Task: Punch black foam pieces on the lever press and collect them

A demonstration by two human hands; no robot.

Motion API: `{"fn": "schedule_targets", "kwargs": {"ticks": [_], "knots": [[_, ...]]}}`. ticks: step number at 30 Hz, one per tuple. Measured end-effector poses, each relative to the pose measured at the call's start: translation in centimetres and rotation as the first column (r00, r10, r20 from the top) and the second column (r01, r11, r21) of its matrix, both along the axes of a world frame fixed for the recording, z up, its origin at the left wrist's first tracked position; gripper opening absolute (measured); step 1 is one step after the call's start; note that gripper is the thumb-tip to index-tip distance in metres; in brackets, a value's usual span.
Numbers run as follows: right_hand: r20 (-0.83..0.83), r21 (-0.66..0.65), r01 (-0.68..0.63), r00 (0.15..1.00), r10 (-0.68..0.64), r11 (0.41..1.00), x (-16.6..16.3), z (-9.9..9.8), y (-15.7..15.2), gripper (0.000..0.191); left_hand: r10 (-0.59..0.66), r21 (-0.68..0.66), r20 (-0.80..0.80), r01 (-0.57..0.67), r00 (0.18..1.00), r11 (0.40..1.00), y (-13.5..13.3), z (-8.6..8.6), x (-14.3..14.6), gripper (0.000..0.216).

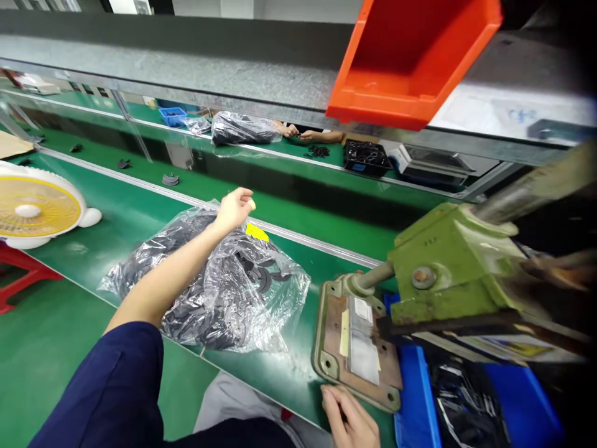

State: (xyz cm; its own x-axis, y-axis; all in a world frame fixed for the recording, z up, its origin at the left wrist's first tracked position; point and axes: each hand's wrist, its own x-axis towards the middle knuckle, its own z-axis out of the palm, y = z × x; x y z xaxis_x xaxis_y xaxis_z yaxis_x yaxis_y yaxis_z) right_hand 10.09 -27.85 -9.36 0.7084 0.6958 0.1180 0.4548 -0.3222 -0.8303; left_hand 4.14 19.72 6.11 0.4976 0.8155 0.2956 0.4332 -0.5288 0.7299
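Note:
My left hand [234, 210] reaches over a clear plastic bag [219, 311] full of dark curved parts, near the metal rail of the belt. Its fingers are loosely bent and apart, with nothing visible between them; a pale yellow cover shows at one fingertip. Beneath it, a yellow label [257, 232] lies on the bag. My right hand [351, 418] is at the table's front edge, close to the base plate [333, 333] of a green hand press [448, 267]. Its fingers are curled in, and whatever they may hold is hidden.
Dark curved parts [170, 180] sit spaced along the green belt [298, 214]. A white and yellow fan-shaped piece [40, 202] lies left. Blue bins [420, 398] stand beside the press. An orange bin [387, 106] overhangs the shelf. Across the belt, another person's hands [298, 132] handle small parts.

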Motion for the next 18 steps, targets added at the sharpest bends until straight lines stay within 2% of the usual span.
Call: {"fn": "schedule_targets", "kwargs": {"ticks": [2, 4, 6, 7, 9, 11, 14, 18], "knots": [[0.009, 0.010, -0.040, 0.999, 0.040, 0.999, 0.2, -0.1, -0.1, 0.031, -0.180, 0.071, 0.002, 0.179, 0.984, 0.981, -5.5, 0.5, -1.1, 0.029], [0.009, 0.033, -0.078, 0.997, 0.078, 0.996, 0.3, -0.1, -0.2, 0.032, -0.336, 0.131, -0.100, 0.347, 0.937, 0.929, -10.2, 0.1, -2.2, 0.022], [-0.003, 0.071, -0.103, 0.995, 0.103, 0.992, 0.3, 0.1, -0.4, 0.031, -0.409, 0.117, -0.275, 0.453, 0.870, 0.884, -13.2, -0.9, -2.9, 0.021], [-0.010, 0.089, -0.123, 0.992, 0.124, 0.988, 0.3, 0.3, -0.5, 0.030, -0.403, 0.090, -0.385, 0.468, 0.831, 0.879, -14.1, -1.6, -2.9, 0.020], [-0.031, 0.127, -0.153, 0.987, 0.158, 0.980, 0.0, 0.8, -0.8, 0.029, -0.336, 0.034, -0.596, 0.442, 0.729, 0.897, -14.9, -3.0, -2.7, 0.018], [-0.058, 0.161, -0.182, 0.979, 0.194, 0.970, -0.3, 1.4, -1.2, 0.028, -0.246, 0.018, -0.732, 0.379, 0.635, 0.925, -15.0, -4.2, -2.1, 0.020], [-0.102, 0.190, -0.173, 0.976, 0.195, 0.966, -0.7, 2.1, -2.3, 0.028, -0.155, 0.049, -0.804, 0.323, 0.574, 0.945, -14.7, -5.3, -1.0, 0.028], [-0.146, 0.199, -0.114, 0.979, 0.145, 0.973, -0.6, 2.5, -3.9, 0.026, -0.125, 0.060, -0.856, 0.338, 0.501, 0.939, -14.5, -5.5, 0.5, 0.027]]}}
